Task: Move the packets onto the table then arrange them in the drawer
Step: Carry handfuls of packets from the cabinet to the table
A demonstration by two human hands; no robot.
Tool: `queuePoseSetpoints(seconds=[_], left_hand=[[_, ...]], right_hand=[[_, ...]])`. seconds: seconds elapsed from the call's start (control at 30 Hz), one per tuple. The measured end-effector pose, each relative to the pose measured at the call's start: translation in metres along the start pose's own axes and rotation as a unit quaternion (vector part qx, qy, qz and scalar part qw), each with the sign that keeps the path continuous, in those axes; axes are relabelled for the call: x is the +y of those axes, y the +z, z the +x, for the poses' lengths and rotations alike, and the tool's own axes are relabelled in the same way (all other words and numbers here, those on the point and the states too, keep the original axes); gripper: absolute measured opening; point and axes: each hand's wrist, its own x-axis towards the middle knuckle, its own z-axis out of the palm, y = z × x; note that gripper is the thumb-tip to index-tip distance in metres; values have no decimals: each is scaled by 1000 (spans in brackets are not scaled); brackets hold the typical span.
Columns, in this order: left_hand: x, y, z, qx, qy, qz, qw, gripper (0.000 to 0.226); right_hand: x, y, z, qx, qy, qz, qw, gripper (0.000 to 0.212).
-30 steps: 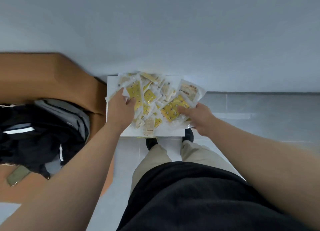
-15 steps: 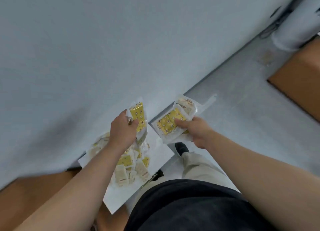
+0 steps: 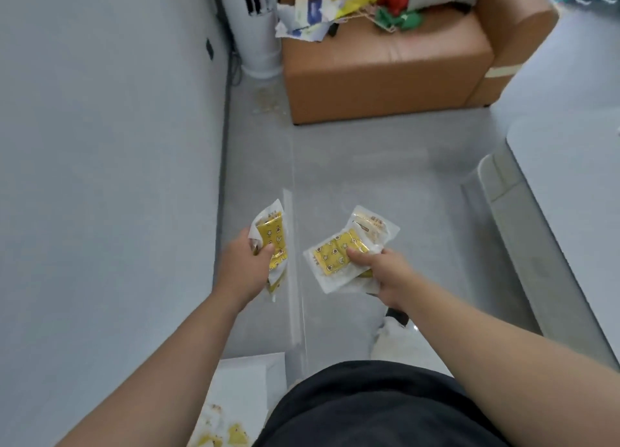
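My left hand [image 3: 243, 269] grips a bunch of yellow-and-clear packets [image 3: 273, 242], held upright in the air near the grey wall. My right hand [image 3: 382, 272] holds another bunch of packets [image 3: 339, 255], flat and fanned out, with the thumb pressed on top. Both bunches hang over the grey floor. At the bottom left, the white drawer [image 3: 248, 383] shows a corner, with a few yellow packets [image 3: 221, 436] still lying in it. A pale table [image 3: 570, 191] edges into view at the right.
A brown sofa [image 3: 385, 64] stands ahead, with papers and red and green items on its seat. A white tower fan [image 3: 258, 27] stands beside it against the wall. Grey floor lies between me and the sofa. My shoe [image 3: 392, 332] shows below the right hand.
Both hands lifted packets out of the drawer. My view swung right, away from the drawer toward the sofa and table; the drawer now lies at the bottom left.
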Motion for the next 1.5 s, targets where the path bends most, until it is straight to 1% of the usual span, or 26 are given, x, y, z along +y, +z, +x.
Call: queuePoseSetpoints(seconds=[0.1, 0.2, 0.27, 0.37, 0.47, 0.57, 0.67, 0.73, 0.8, 0.87, 1.0, 1.07, 1.1, 1.17, 1.2, 1.23, 1.27, 1.4, 1.47, 1.5], left_hand=[[63, 56, 33, -53, 28, 10, 998, 9], [132, 119, 65, -100, 32, -11, 994, 11], [179, 159, 85, -123, 39, -23, 991, 17], [243, 213, 113, -158, 56, -30, 985, 23], [299, 258, 148, -193, 66, -25, 979, 23], [346, 298, 195, -219, 85, 8, 972, 19], [388, 339, 253, -253, 118, 48, 959, 17], [417, 371, 298, -283, 141, 78, 946, 17], [453, 405, 339, -316, 177, 122, 924, 17], [493, 435, 371, -340, 209, 160, 903, 19], [573, 488, 399, -392, 260, 200, 860, 15], [609, 522, 404, -417, 289, 219, 833, 12], [625, 542, 404, -429, 302, 229, 820, 11], [651, 584, 403, -450, 317, 242, 799, 10], [662, 606, 401, -459, 320, 247, 791, 11], [672, 627, 399, -468, 322, 252, 784, 12], [682, 649, 397, -474, 323, 256, 778, 13], [724, 729, 387, -478, 322, 297, 761, 14], [749, 763, 380, -476, 334, 327, 745, 12], [762, 781, 376, -478, 344, 338, 734, 11]], right_hand=[[-42, -60, 15, 30, -21, 69, 997, 38], [-93, -125, 33, 59, -40, 118, 990, 42], [-127, -167, 42, 85, -44, 142, 985, 43], [-177, -220, 56, 116, -52, 171, 977, 37], [-223, -260, 76, 152, -61, 203, 965, 36], [-262, -288, 106, 188, -64, 236, 951, 37], [-302, -310, 143, 222, -77, 270, 934, 30], [-333, -323, 170, 248, -87, 292, 920, 28], [-361, -334, 191, 272, -91, 316, 904, 30], [-388, -345, 206, 307, -88, 350, 881, 29], [-434, -364, 216, 350, -93, 401, 842, 26], [-453, -382, 220, 370, -99, 428, 818, 28], [-461, -393, 222, 380, -99, 438, 808, 34], [-471, -423, 232, 409, -91, 451, 788, 57], [-474, -440, 239, 420, -84, 457, 780, 63], [-476, -459, 245, 426, -81, 466, 771, 62], [-479, -479, 251, 434, -78, 475, 762, 56], [-503, -553, 264, 444, -60, 502, 740, 40], [-514, -587, 266, 452, -46, 517, 725, 32], [-519, -604, 266, 456, -39, 523, 719, 32]])
